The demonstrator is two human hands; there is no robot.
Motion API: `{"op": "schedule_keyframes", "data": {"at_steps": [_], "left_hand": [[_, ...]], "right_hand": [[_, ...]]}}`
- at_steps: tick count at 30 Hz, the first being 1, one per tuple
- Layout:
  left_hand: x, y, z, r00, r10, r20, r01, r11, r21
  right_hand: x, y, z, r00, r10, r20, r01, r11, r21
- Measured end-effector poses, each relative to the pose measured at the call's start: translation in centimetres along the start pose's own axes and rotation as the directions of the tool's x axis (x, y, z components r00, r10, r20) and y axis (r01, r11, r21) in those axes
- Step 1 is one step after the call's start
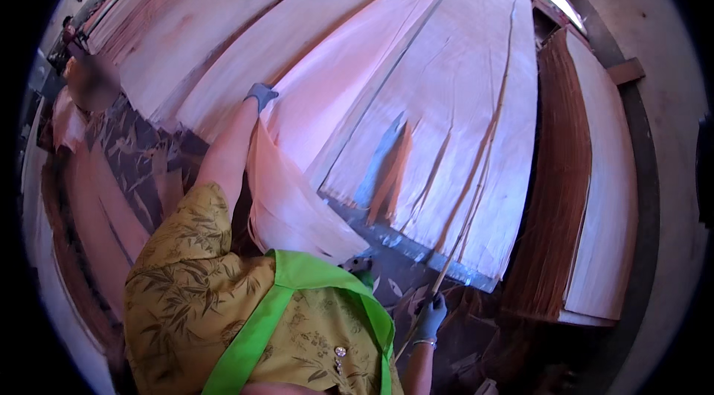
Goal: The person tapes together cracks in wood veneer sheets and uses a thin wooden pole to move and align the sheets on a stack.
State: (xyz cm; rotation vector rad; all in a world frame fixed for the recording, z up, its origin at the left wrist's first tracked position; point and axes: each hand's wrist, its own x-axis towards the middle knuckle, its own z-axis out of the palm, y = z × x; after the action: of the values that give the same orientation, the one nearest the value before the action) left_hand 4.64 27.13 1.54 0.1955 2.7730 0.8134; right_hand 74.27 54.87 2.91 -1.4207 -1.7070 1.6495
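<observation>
My left hand (262,95), in a grey glove, is closed on the edge of a thin pinkish wood veneer sheet (327,82). The sheet stretches away from me over a stack, and its near end hangs down in folds in front of my body. Low on the right, my gloved right hand (430,317) is wrapped round a long thin stick (465,235). That stick slants up and away across a pale veneer sheet (461,90), which has several splits and a torn gap near its front edge.
More veneer (223,45) lies in wide layers to the left. At the right stands a thick stack of veneer (558,179) with brown layered edges. Torn scraps (137,146) litter the floor at left, where another person (89,86) is near.
</observation>
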Motion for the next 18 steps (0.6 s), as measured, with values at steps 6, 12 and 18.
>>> {"op": "schedule_keyframes", "data": {"at_steps": [6,12,18], "left_hand": [[-3.1,1.2,-0.2,0.999,0.012,0.034,-0.023,0.935,0.354],[-14.0,12.3,0.2,0.721,0.663,-0.204,-0.653,0.747,0.121],[-22.0,9.7,9.5,0.82,0.413,0.395,-0.419,0.905,-0.078]], "right_hand": [[0.1,-1.8,2.5,0.999,0.026,0.029,-0.028,0.998,0.051],[6.9,-5.8,6.0,0.984,-0.18,-0.001,0.18,0.983,-0.048],[5.2,-7.6,7.3,1.0,0.002,0.002,-0.003,0.972,0.236]]}}
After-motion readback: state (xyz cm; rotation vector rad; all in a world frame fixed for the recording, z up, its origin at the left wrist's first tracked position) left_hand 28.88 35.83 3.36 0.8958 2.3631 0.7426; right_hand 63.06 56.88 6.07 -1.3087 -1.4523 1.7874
